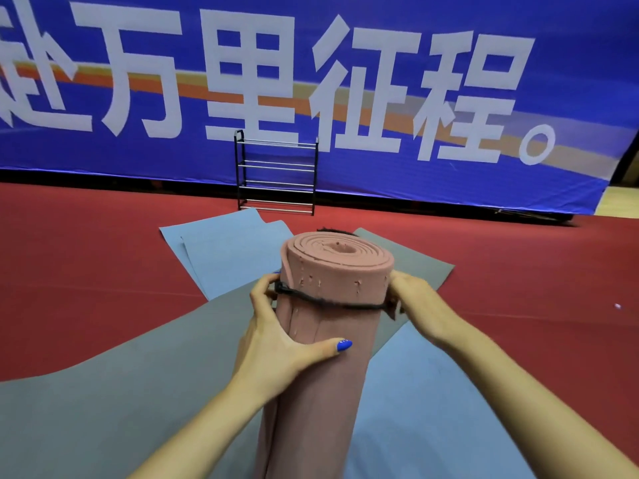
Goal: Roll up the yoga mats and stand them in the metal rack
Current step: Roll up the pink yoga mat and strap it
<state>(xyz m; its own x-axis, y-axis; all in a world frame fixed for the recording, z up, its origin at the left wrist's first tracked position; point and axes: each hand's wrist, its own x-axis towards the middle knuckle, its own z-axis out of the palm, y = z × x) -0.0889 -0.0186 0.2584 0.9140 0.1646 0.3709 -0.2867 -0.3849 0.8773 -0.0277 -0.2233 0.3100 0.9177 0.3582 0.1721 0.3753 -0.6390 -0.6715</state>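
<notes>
A rolled pink yoga mat [325, 340] stands upright in front of me, its spiral end facing up. A black strap [332, 302] circles it near the top. My left hand [276, 333] grips the roll's left side, thumb across the front. My right hand [415, 299] holds the right side at the strap. Flat on the floor lie a grey mat [121, 392], a blue mat [228, 257] behind it, and another blue mat [425, 409] at the lower right. The black metal rack [276, 174] stands beyond, with nothing on its rails.
The floor is red carpet [69, 254]. A large blue banner [380, 81] with white characters hangs behind the rack. A strip of wooden floor [619, 202] shows at the far right.
</notes>
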